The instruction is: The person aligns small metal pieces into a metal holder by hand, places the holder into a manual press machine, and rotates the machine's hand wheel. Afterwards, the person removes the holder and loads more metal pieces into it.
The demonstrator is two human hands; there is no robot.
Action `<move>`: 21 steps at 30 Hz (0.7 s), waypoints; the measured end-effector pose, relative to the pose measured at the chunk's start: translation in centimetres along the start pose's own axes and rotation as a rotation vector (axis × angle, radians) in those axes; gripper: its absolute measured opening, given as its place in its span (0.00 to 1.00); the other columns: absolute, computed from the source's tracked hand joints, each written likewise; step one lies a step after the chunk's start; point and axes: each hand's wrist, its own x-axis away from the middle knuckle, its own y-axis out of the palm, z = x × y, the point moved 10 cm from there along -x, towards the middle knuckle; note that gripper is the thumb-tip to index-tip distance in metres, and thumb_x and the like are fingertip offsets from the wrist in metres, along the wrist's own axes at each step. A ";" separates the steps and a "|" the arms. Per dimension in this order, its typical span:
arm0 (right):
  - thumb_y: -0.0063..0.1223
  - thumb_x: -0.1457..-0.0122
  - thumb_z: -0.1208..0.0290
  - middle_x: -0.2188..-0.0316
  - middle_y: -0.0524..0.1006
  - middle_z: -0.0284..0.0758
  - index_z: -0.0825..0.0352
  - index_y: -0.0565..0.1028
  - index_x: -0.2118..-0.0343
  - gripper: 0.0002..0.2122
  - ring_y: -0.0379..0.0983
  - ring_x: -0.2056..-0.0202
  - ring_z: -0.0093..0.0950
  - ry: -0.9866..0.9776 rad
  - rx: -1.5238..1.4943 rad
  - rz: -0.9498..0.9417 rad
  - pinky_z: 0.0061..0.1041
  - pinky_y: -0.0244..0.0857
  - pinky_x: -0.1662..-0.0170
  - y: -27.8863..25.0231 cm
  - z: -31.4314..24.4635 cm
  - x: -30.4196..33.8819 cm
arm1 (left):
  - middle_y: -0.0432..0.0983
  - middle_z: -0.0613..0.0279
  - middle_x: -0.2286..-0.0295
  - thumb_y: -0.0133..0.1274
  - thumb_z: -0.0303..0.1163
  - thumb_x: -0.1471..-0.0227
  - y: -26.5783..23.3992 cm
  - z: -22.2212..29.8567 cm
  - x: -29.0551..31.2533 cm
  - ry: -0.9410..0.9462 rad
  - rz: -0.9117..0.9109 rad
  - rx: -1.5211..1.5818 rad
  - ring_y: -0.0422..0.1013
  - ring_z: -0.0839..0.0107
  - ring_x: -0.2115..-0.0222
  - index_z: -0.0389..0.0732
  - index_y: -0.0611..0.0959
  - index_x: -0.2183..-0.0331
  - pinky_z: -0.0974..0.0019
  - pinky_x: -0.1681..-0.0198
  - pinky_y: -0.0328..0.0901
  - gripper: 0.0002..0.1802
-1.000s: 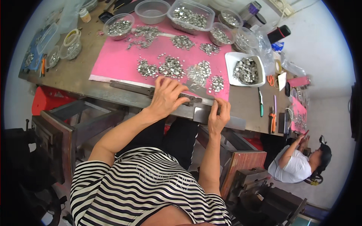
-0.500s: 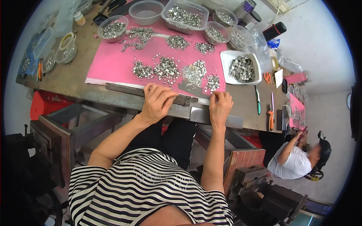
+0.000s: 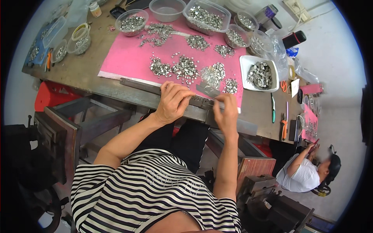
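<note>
A long dark metal bar [image 3: 140, 86] lies along the table's front edge, with a small jointed metal fixture [image 3: 201, 103] at its right part. My left hand [image 3: 173, 101] rests over the bar, its thumb and index finger pinched at the fixture's left part. At the fixture's right end is my right hand [image 3: 226, 112], fingers bent and drawn together; anything between the fingertips is too small to make out. Just beyond lie a flat grey metal strip [image 3: 207, 90], a heap of thin silvery pieces [image 3: 213, 75] and a small pile of metal bits [image 3: 230, 86].
Several piles of small metal parts [image 3: 185, 67] lie on a pink mat [image 3: 128, 54]. A white tray [image 3: 243, 73] of parts, pliers [image 3: 284, 129] and a green-handled tool [image 3: 273, 110] are on the right. Tubs [image 3: 132, 22] line the back. Another person [image 3: 299, 171] sits at far right.
My right hand has come left from beside the small pile to the fixture's right end. My left hand keeps its place on the bar. The whole view has shifted slightly.
</note>
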 end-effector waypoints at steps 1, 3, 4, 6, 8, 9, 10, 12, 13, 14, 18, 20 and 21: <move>0.60 0.48 0.82 0.66 0.75 0.41 0.69 0.74 0.66 0.08 0.72 0.62 0.41 -0.078 -0.047 -0.028 0.37 0.64 0.57 0.9 -1.9 -0.3 | 0.75 0.67 0.65 0.59 0.23 0.50 -0.1 0.0 0.0 0.001 0.000 -0.001 0.70 0.67 0.63 0.46 0.83 0.61 0.56 0.49 0.56 0.12; 0.60 0.49 0.82 0.65 0.74 0.40 0.69 0.73 0.65 0.09 0.71 0.62 0.40 -0.123 -0.037 -0.088 0.37 0.63 0.57 2.4 -3.8 -0.4 | 0.75 0.67 0.65 0.59 0.23 0.50 -0.1 0.1 0.0 0.004 0.011 0.000 0.70 0.66 0.63 0.45 0.83 0.61 0.55 0.49 0.56 0.13; 0.60 0.49 0.82 0.64 0.74 0.40 0.69 0.73 0.65 0.09 0.71 0.61 0.40 -0.155 -0.020 -0.112 0.37 0.63 0.57 2.9 -4.6 -0.5 | 0.75 0.66 0.64 0.58 0.23 0.50 -0.1 0.1 0.0 0.009 0.021 0.002 0.70 0.65 0.63 0.45 0.83 0.61 0.55 0.49 0.56 0.13; 0.60 0.48 0.81 0.64 0.73 0.40 0.68 0.73 0.65 0.09 0.70 0.61 0.40 -0.184 0.009 -0.125 0.37 0.62 0.57 3.6 -5.1 -0.7 | 0.75 0.65 0.63 0.58 0.23 0.50 0.0 0.0 0.2 0.005 0.025 0.002 0.70 0.65 0.62 0.45 0.82 0.60 0.54 0.49 0.56 0.13; 0.59 0.47 0.80 0.63 0.73 0.39 0.69 0.74 0.64 0.08 0.70 0.61 0.39 -0.222 0.085 -0.197 0.37 0.63 0.57 4.6 -5.6 -0.7 | 0.75 0.64 0.62 0.58 0.23 0.50 0.0 -0.1 0.2 0.000 0.030 0.002 0.70 0.64 0.62 0.44 0.82 0.59 0.54 0.48 0.56 0.14; 0.59 0.47 0.80 0.63 0.73 0.39 0.69 0.74 0.64 0.08 0.70 0.61 0.39 -0.225 0.084 -0.199 0.37 0.63 0.57 4.7 -5.6 -0.8 | 0.75 0.64 0.62 0.58 0.23 0.50 0.1 -0.1 0.2 0.000 0.021 -0.010 0.70 0.64 0.61 0.44 0.82 0.59 0.54 0.48 0.57 0.15; 0.60 0.47 0.80 0.63 0.74 0.38 0.68 0.74 0.64 0.09 0.71 0.61 0.38 -0.245 0.104 -0.195 0.37 0.63 0.57 4.7 -5.7 -0.8 | 0.75 0.64 0.61 0.57 0.23 0.50 0.2 -0.1 0.1 0.001 0.011 -0.021 0.70 0.63 0.60 0.44 0.82 0.58 0.53 0.48 0.57 0.15; 0.60 0.48 0.80 0.63 0.75 0.38 0.68 0.75 0.64 0.09 0.71 0.62 0.38 -0.267 0.125 -0.192 0.36 0.63 0.57 4.7 -5.8 -0.9 | 0.74 0.64 0.61 0.57 0.23 0.50 0.2 0.0 0.0 -0.008 -0.007 -0.042 0.70 0.63 0.59 0.44 0.82 0.57 0.53 0.47 0.57 0.15; 0.60 0.47 0.81 0.63 0.76 0.38 0.68 0.76 0.63 0.09 0.72 0.62 0.38 -0.260 0.077 -0.179 0.36 0.63 0.57 4.4 -5.7 -1.0 | 0.74 0.64 0.60 0.57 0.24 0.50 0.4 0.0 -0.1 -0.014 -0.026 -0.062 0.69 0.63 0.58 0.44 0.82 0.57 0.53 0.46 0.57 0.16; 0.60 0.47 0.82 0.63 0.77 0.38 0.68 0.77 0.63 0.09 0.72 0.62 0.38 -0.252 0.031 -0.166 0.36 0.64 0.57 4.0 -5.6 -1.0 | 0.74 0.64 0.60 0.57 0.24 0.50 0.4 0.0 -0.2 -0.014 -0.023 -0.060 0.69 0.63 0.58 0.44 0.82 0.57 0.53 0.46 0.57 0.16; 0.60 0.47 0.84 0.64 0.78 0.39 0.70 0.78 0.64 0.08 0.74 0.62 0.38 -0.080 -0.042 -0.005 0.35 0.66 0.58 1.5 -2.9 -0.3 | 0.73 0.62 0.58 0.60 0.31 0.48 1.3 0.5 -0.8 -0.018 -0.095 -0.134 0.67 0.61 0.53 0.43 0.81 0.55 0.50 0.43 0.56 0.17; 0.59 0.47 0.85 0.65 0.78 0.40 0.70 0.78 0.64 0.08 0.75 0.63 0.39 0.003 -0.043 0.099 0.34 0.66 0.59 0.4 -1.6 0.9 | 0.72 0.60 0.55 0.63 0.39 0.49 1.8 0.3 -0.5 -0.035 -0.154 -0.192 0.66 0.59 0.50 0.43 0.80 0.53 0.47 0.41 0.55 0.22; 0.59 0.47 0.86 0.67 0.79 0.40 0.70 0.78 0.64 0.08 0.75 0.65 0.39 0.054 -0.045 0.126 0.34 0.67 0.59 0.0 -0.8 1.4 | 0.72 0.61 0.55 0.63 0.39 0.50 2.0 0.2 -0.4 -0.041 -0.164 -0.214 0.66 0.59 0.50 0.43 0.80 0.53 0.47 0.40 0.54 0.22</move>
